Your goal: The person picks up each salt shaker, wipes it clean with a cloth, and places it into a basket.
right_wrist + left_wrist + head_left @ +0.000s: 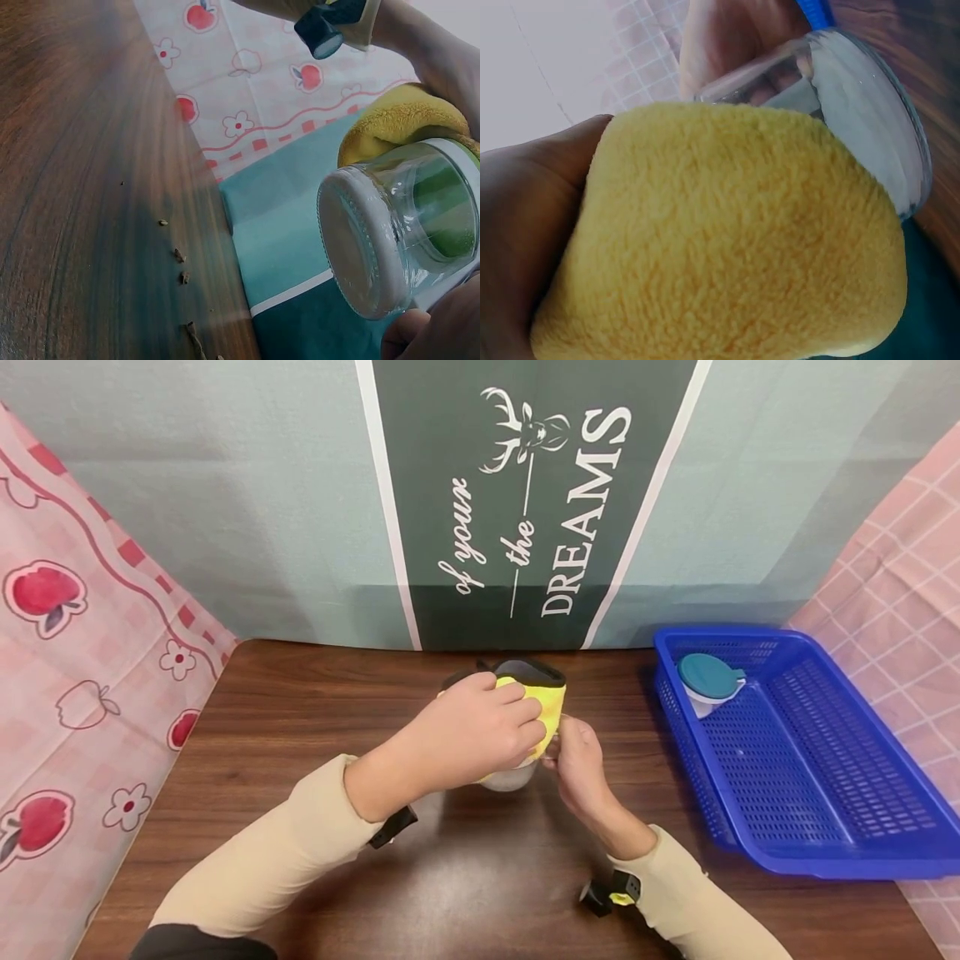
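A clear glass jar (364, 240) is held tilted above the wooden table, its thick base showing in both wrist views. Around its upper part lies a plush cloth (551, 697), yellow on one face and dark grey on the other. My left hand (480, 722) grips this cloth against the jar, fingers curled over the yellow face. In the left wrist view the yellow pile (735, 225) hides much of the glass. At the jar's side, my right hand (581, 764) holds it with bent fingers; their exact contact is partly hidden.
To the right stands a blue plastic basket (813, 852) holding a white container with a teal lid (707, 677). Several small brown crumbs (180, 256) lie on the wooden table (300, 710). A printed curtain (292, 527) hangs behind the table's far edge.
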`<act>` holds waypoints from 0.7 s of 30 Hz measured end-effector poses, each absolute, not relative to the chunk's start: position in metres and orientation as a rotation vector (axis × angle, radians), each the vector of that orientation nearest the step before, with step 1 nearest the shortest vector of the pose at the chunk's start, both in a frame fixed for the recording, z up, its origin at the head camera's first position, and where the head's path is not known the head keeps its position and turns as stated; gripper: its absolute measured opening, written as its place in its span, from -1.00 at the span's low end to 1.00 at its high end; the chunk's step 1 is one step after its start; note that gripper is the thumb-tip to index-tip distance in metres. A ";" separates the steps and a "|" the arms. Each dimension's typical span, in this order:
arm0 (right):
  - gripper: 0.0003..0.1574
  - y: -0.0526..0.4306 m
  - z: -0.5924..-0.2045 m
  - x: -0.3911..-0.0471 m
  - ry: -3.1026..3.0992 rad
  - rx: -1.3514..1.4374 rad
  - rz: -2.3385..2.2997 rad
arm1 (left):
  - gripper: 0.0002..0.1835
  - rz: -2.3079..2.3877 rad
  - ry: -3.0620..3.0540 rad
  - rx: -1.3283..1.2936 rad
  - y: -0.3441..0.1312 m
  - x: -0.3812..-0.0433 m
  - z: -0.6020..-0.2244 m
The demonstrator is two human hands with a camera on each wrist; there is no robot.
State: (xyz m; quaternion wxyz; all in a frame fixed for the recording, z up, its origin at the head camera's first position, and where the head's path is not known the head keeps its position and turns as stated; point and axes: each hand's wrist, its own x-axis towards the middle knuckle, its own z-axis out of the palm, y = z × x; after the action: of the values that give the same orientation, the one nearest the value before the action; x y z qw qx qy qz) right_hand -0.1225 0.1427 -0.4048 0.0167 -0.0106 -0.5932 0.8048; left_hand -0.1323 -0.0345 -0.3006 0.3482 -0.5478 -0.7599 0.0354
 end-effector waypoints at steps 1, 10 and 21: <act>-0.51 0.143 -0.405 -0.122 -1.843 -0.030 2.509 | -0.83 0.093 -1.977 -1.416 -0.035 -0.133 -0.301; -0.58 0.141 -0.402 -0.120 -1.869 -0.102 2.517 | -0.92 0.142 -2.129 -1.389 -0.041 -0.149 -0.299; -0.56 0.140 -0.400 -0.117 -1.896 -0.091 2.503 | -0.82 0.122 -2.216 -1.308 -0.049 -0.168 -0.303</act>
State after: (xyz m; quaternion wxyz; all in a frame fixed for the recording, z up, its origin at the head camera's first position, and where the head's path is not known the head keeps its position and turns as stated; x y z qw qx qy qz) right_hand -0.1168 0.1398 -0.4004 0.0002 -0.0291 -0.6036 0.7968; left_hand -0.1685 -0.0495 -0.3032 0.2792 -0.4875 -0.8260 0.0455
